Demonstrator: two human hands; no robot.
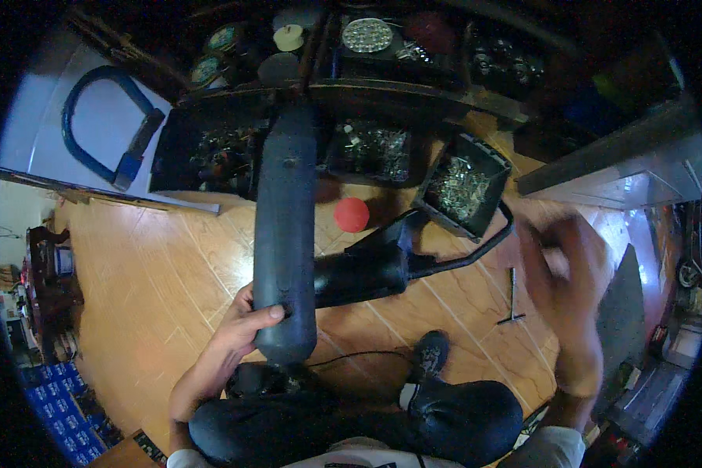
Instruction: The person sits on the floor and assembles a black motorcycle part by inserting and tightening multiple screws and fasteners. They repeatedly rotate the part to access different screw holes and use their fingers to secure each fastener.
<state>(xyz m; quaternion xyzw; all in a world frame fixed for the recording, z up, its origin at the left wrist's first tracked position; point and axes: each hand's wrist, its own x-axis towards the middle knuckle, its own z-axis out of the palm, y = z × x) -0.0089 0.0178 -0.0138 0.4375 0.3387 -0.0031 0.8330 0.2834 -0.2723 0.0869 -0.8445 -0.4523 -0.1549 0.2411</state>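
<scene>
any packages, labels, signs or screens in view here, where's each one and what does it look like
Stack of blue cartons: lower left edge on the floor, rectangular, blue with pale markings too small to make out.
Flat printed pack: bottom edge, just left of the person's left arm, dark with small light patches.
No signs or screens show.

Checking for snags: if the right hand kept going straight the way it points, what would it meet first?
The right hand is motion-blurred and points up-left; probably the black tray of small metal parts first, though depth is unclear.

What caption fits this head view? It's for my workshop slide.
Seated on a wooden floor, left hand grips a long dark cylinder; right hand blurred.
</scene>
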